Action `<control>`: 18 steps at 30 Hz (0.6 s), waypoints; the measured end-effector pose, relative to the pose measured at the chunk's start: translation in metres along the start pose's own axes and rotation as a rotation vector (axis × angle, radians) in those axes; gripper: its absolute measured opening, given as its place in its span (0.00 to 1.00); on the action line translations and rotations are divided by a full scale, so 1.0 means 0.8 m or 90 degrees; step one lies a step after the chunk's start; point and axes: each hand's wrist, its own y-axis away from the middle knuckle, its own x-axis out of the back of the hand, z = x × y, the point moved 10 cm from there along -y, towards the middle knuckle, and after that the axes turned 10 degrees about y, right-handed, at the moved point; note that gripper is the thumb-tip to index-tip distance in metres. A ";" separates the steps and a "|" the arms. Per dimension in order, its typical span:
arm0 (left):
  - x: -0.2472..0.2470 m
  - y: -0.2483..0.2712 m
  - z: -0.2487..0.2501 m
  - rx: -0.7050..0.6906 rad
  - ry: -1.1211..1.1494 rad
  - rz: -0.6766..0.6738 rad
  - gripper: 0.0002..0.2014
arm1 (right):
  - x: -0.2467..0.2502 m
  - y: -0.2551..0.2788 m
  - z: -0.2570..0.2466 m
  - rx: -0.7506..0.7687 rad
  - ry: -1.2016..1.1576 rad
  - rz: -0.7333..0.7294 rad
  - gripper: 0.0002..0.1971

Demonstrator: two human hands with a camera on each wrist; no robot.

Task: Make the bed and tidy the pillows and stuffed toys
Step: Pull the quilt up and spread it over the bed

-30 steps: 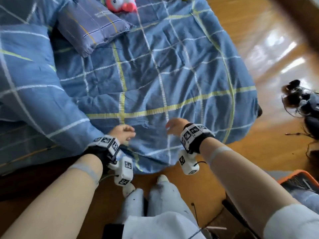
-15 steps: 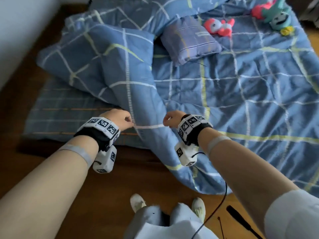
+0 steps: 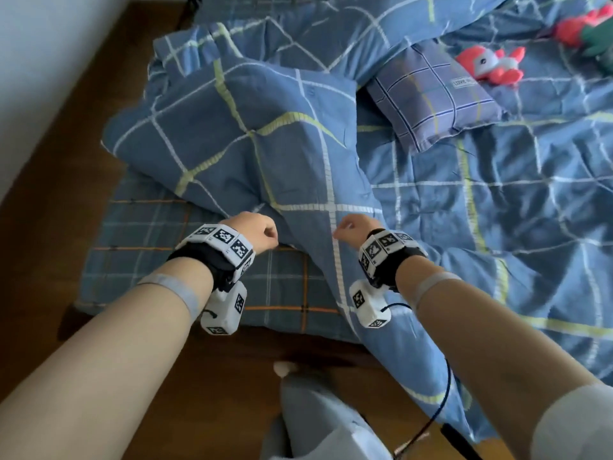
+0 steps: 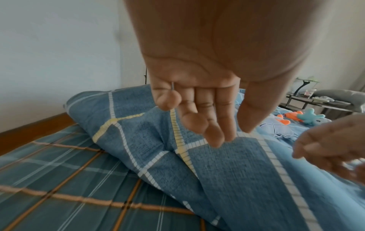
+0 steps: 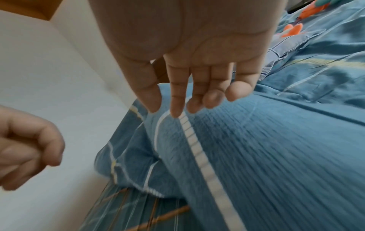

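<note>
A blue checked quilt lies rumpled and folded back over the bed. My right hand pinches a raised ridge of the quilt between thumb and forefinger. Just left of that fold my left hand hovers over the quilt, fingers loosely bent and holding nothing. A purple checked pillow sits on the quilt at the upper right. Beside the pillow is a red and white stuffed toy. Another red and green toy lies at the far right corner.
The bare dark plaid sheet shows below the folded quilt. A white wall and a strip of wooden floor run along the left. My legs stand at the bed's near edge, and a black cable hangs from my right wrist.
I have shifted left along the bed, from its right corner to the folded-back part of the quilt. My left hand has let go of the quilt edge; the right still pinches it.
</note>
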 end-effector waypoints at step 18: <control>0.249 -0.408 -0.076 0.038 -0.032 0.255 0.50 | -0.050 -0.291 0.007 -0.218 -0.053 -0.024 0.57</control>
